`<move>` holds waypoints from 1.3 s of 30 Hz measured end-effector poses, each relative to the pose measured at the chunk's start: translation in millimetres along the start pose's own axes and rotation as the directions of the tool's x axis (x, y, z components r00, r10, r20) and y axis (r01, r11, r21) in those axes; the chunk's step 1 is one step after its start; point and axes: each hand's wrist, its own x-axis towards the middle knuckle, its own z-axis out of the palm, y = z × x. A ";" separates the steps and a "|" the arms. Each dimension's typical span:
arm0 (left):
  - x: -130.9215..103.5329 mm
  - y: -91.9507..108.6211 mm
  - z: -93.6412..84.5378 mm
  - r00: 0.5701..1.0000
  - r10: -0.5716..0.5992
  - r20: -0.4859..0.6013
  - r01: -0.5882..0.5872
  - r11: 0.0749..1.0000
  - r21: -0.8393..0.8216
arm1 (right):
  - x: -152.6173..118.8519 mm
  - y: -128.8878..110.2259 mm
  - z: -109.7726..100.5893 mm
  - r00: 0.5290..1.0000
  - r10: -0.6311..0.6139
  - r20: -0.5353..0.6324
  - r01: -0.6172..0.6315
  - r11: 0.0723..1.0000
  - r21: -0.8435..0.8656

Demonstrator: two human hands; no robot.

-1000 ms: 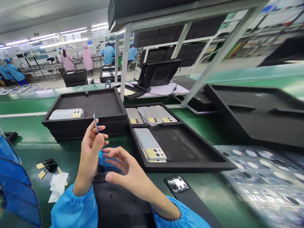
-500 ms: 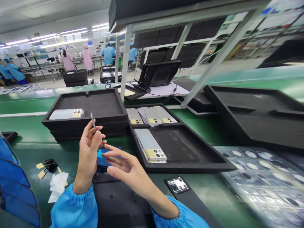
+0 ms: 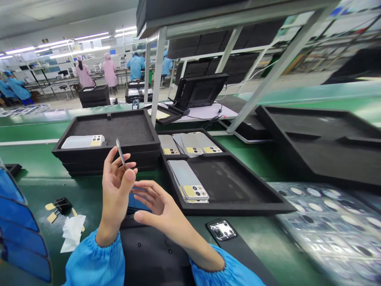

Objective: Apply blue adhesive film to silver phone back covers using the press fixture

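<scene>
In my left hand (image 3: 114, 194) is a thin, flat, silvery piece (image 3: 120, 154), pinched between thumb and fingers. It stands up almost edge-on, so its kind is hard to make out. My right hand (image 3: 160, 206) is beside it on the right, fingers apart and bent, with no held object visible. Partly hidden between the hands lies a blue surface (image 3: 140, 201). Below them is a black pad (image 3: 154, 250). Just beyond, to the right, a black foam tray (image 3: 238, 178) holds stacked pale phone back covers (image 3: 186, 176) with camera rings and yellow film.
Stacked black trays (image 3: 107, 153) stand at left with one pale cover (image 3: 81, 142). A black clip (image 3: 62, 205) and white tissue (image 3: 71, 234) lie nearby. At right are a camera-plate piece (image 3: 222, 230) and clear blister trays (image 3: 333, 226). A metal rack post (image 3: 268, 83) rises behind.
My left hand has shifted slightly right and tilted the thin piece, showing more of it. My right hand's fingers have curled a little more. The trays stay put.
</scene>
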 end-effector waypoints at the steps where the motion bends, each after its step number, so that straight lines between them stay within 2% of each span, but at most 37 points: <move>1: -2.1 -0.3 0.9 1.000 0.018 0.019 -0.019 1.000 0.010 | -1.1 -0.8 -0.5 1.000 -0.015 0.017 0.016 1.000 -0.017; 5: -9.4 0.1 3.4 0.994 0.070 0.089 -0.074 0.996 0.045 | -5.9 -8.0 -4.7 0.996 -0.048 0.079 0.055 0.995 -0.085; 7: -11.3 3.4 2.8 0.987 0.136 0.084 -0.142 0.987 0.070 | -5.8 -14.4 -11.3 0.994 -0.085 0.073 0.096 0.982 -0.164; 9: -13.2 11.3 0.1 0.972 0.235 0.019 -0.236 0.967 0.095 | -1.6 -20.2 -23.7 0.989 -0.146 0.038 0.150 0.918 -0.367; 12: -22.0 32.8 -7.8 0.920 0.362 -0.148 -0.354 0.932 0.080 | 11.7 -20.6 -52.0 0.988 -0.155 0.024 0.129 0.714 -0.688; 15: -45.2 57.1 -20.1 0.869 0.390 -0.304 -0.400 0.916 0.032 | 26.0 -7.7 -80.1 0.997 -0.060 0.042 0.070 0.597 -0.799; 17: -68.1 68.0 -32.0 0.853 0.385 -0.352 -0.395 0.917 0.047 | 31.9 4.7 -92.4 0.998 0.009 0.063 0.049 0.510 -0.859; 20: -103.5 72.0 -58.3 0.813 0.417 -0.405 -0.397 0.907 0.137 | 35.3 21.1 -100.6 0.987 0.118 0.106 0.052 0.390 -0.919; 22: -121.1 68.1 -84.1 0.754 0.455 -0.475 -0.391 0.891 0.231 | 35.5 28.7 -103.2 0.973 0.189 0.130 0.062 0.328 -0.943; 25: -134.0 59.0 -140.2 0.644 0.508 -0.572 -0.316 0.857 0.406 | 35.1 37.1 -108.4 0.953 0.261 0.156 0.080 0.279 -0.957; 26: -135.8 56.5 -163.3 0.612 0.520 -0.595 -0.251 0.842 0.478 | 35.0 39.7 -110.5 0.948 0.272 0.162 0.086 0.273 -0.958; 27: -137.0 54.6 -187.6 0.605 0.517 -0.606 -0.150 0.821 0.550 | 35.0 42.2 -112.6 0.946 0.277 0.167 0.090 0.270 -0.958; 29: -139.4 52.8 -235.5 0.609 0.486 -0.626 0.040 0.770 0.637 | 35.5 46.1 -115.3 0.948 0.267 0.172 0.098 0.268 -0.958; 31: -141.7 52.7 -274.9 0.666 0.369 -0.648 0.175 0.767 0.618 | 36.7 47.3 -113.3 0.959 0.228 0.169 0.107 0.262 -0.959; 33: -143.2 52.6 -300.5 0.732 0.230 -0.642 0.273 0.764 0.585 | 37.2 44.6 -103.6 0.970 0.170 0.175 0.128 0.256 -0.958; 36: -144.4 52.0 -314.5 0.807 0.046 -0.588 0.358 0.754 0.550 | 30.9 34.3 -71.6 0.968 0.091 0.233 0.200 0.273 -0.941; 39: -148.8 55.5 -312.1 0.823 0.005 -0.567 0.375 0.747 0.550 | 9.6 20.6 -21.7 0.943 0.051 0.328 0.296 0.314 -0.902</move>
